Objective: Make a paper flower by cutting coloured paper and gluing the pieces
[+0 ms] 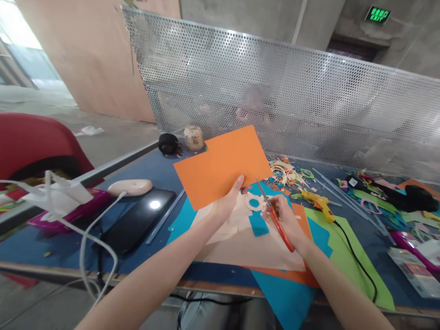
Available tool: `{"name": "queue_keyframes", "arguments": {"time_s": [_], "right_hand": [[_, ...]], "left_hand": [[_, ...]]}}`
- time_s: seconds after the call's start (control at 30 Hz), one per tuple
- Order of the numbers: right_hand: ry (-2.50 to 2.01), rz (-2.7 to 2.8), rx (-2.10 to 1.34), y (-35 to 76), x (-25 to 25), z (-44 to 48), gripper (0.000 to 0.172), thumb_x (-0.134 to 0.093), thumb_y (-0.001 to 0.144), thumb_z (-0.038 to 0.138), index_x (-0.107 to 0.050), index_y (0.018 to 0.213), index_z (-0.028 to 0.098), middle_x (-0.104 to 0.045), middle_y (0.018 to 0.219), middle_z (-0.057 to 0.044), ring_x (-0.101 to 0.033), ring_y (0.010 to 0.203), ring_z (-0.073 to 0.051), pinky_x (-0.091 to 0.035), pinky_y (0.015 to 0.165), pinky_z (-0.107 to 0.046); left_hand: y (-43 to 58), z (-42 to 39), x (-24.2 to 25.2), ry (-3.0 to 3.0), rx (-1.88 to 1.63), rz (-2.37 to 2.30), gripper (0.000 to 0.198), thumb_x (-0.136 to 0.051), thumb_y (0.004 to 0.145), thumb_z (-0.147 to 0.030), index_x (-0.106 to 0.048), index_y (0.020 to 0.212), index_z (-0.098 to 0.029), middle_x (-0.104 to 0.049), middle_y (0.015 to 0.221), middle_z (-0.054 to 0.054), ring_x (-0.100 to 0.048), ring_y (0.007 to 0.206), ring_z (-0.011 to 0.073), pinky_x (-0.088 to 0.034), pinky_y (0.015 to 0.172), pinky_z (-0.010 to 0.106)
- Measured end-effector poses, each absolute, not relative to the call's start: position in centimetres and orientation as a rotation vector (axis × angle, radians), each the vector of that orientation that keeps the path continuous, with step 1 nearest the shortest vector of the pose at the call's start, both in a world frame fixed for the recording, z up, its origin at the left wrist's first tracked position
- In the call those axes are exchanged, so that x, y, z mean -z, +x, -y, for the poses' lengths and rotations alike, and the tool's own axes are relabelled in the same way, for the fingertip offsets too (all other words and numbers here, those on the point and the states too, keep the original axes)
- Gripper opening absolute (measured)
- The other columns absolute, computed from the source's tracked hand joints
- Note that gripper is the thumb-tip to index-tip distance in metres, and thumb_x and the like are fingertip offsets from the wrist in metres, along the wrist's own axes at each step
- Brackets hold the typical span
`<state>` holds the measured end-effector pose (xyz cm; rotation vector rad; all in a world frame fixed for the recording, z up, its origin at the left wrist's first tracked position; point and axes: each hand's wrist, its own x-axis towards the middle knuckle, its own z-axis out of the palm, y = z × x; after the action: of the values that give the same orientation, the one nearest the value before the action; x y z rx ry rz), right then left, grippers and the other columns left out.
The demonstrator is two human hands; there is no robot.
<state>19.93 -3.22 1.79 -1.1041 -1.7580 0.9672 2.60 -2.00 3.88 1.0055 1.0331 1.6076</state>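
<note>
My left hand (pixel 232 197) pinches the lower edge of an orange sheet of paper (pixel 223 160), which is raised above the table and has a step cut out of its upper left. Red-handled scissors (pixel 280 227) are in my right hand (pixel 283 215), their blades pointing up toward the sheet's lower right edge. From this view I cannot tell whether the blades touch the paper. Beneath my hands lie pale sheets (pixel 223 247), a white gear-shaped paper cutout (pixel 248 201) and a small blue paper piece (pixel 258 224).
Paper scraps (pixel 285 172) are heaped by the perforated metal panel (pixel 275 82). A yellow glue gun (pixel 319 204) with a black cord rests on green paper (pixel 364 261) at right. On the left are a black phone (pixel 140 220), a white charger (pixel 68 197) with cables and a jar (pixel 193 138).
</note>
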Motion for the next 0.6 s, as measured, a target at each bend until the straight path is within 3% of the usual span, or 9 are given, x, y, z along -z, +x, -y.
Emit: {"name": "queue_keyframes", "arguments": {"time_s": [0.37, 0.6], "right_hand": [[-1.03, 1.68, -1.041, 20.2, -2.2, 3.2, 0.031, -0.066, 0.068, 0.034, -0.039, 0.078, 0.024, -0.046, 0.07, 0.005, -0.046, 0.061, -0.011, -0.039, 0.056, -0.025], [-1.047, 1.68, -1.045, 20.0, -2.1, 3.3, 0.03, -0.065, 0.068, 0.034, -0.038, 0.078, 0.024, -0.043, 0.069, 0.006, -0.043, 0.058, -0.01, -0.036, 0.054, -0.024]], "left_hand": [[3.3, 2.9, -5.2, 1.176, -1.619, -1.18, 0.036, -0.059, 0.071, -0.042, -0.05, 0.042, -0.022, -0.052, 0.048, 0.0, -0.056, 0.058, 0.0164, -0.044, 0.067, 0.026], [3.3, 3.3, -5.6, 1.249, -1.596, -1.228, 0.042, -0.053, 0.076, -0.037, -0.044, 0.037, -0.021, -0.054, 0.052, 0.001, -0.059, 0.066, 0.0176, -0.043, 0.071, 0.026]]}}
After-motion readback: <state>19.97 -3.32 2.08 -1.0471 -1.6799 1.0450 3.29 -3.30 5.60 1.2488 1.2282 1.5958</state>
